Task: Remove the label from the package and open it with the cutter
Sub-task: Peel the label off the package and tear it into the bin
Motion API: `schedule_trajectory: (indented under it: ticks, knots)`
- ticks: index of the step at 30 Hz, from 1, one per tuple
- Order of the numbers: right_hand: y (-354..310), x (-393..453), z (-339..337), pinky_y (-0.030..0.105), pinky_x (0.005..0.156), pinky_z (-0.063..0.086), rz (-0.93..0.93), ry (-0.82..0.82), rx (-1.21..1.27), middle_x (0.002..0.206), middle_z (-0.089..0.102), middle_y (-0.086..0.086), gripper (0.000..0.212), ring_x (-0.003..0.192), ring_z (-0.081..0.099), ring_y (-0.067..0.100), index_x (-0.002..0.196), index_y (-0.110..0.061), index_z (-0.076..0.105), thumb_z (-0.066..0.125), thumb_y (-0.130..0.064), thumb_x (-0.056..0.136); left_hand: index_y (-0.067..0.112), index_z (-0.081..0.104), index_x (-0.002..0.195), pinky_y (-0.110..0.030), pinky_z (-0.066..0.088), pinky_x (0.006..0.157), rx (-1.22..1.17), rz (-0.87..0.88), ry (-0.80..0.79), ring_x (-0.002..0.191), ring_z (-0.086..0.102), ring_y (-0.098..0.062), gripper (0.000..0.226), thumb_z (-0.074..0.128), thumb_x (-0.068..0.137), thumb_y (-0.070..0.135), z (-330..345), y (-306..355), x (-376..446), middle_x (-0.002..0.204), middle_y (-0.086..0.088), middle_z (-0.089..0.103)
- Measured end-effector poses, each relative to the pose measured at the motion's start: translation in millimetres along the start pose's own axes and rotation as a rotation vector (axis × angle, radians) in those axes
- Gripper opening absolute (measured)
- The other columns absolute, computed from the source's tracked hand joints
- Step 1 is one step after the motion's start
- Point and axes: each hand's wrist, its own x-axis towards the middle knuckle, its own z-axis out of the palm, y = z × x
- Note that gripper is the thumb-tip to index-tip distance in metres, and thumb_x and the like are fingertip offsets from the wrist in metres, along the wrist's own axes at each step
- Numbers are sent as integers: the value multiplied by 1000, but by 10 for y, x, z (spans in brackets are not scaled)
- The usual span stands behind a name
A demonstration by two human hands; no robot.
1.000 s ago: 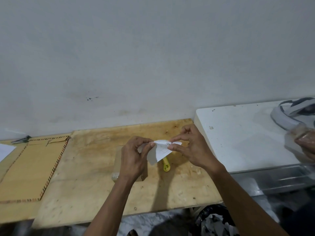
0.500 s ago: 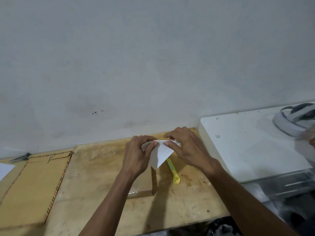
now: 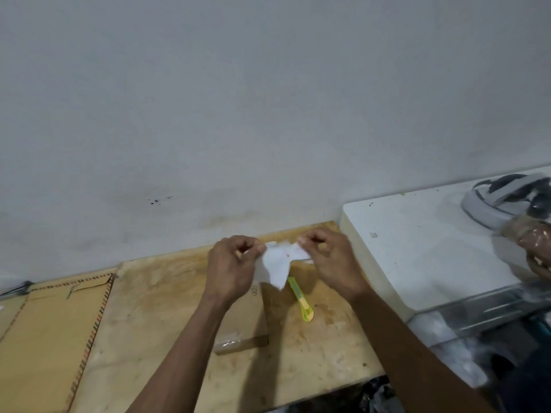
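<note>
A white paper label (image 3: 275,263) is held up between both hands above the table, crumpled and folded. My left hand (image 3: 231,268) pinches its left side and my right hand (image 3: 331,257) pinches its right side. Under my left wrist lies the flat brown cardboard package (image 3: 249,323) with clear tape at its near end; my left forearm hides part of it. The yellow-green cutter (image 3: 302,302) lies on the wooden table (image 3: 155,323) just right of the package, below the label.
A sheet of cardboard with dashed edges (image 3: 50,329) covers the table's left part. A white slab (image 3: 423,248) adjoins on the right, with a grey-white round object (image 3: 507,198) and another person's hand (image 3: 536,248) at the far right. The wall stands close behind.
Both hands have kept hold of the label and crumpled it more between them, pulling its ends apart. The camera has tilted, so package and cutter sit lower in view.
</note>
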Motion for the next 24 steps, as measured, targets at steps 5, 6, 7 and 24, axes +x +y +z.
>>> schedule_trajectory:
  ticks: [5, 6, 7, 24]
  knots:
    - [117, -96, -580, 14, 68, 48, 171, 230, 196, 77, 70, 0, 7, 69, 61, 4, 85, -12, 73, 69, -17, 89, 21, 75, 79, -26, 45, 63, -180, -123, 58, 73, 58, -9, 11, 72, 89, 22, -248, -261, 65, 78, 6, 72]
    - [67, -122, -602, 13, 67, 48, 175, 217, 212, 77, 71, 0, 6, 69, 61, 3, 85, -11, 73, 71, -16, 88, 21, 75, 79, -27, 47, 64, -199, -129, 40, 72, 58, -9, 10, 72, 89, 21, -217, -255, 64, 77, 8, 72]
    - [6, -142, -580, 11, 67, 48, 176, 189, 223, 77, 71, 1, 6, 68, 62, 2, 85, -9, 73, 72, -15, 87, 21, 75, 79, -30, 48, 65, -211, -136, 21, 72, 60, -9, 10, 72, 89, 21, -161, -235, 59, 76, 9, 73]
    - [-135, -157, -314, 10, 67, 43, -36, -74, -130, 87, 65, -3, 16, 77, 58, 7, 100, -24, 74, 73, -30, 85, 1, 72, 92, -13, 44, 50, -374, -62, -371, 57, 59, -1, 19, 78, 83, 16, 295, 381, -61, 83, -21, 75]
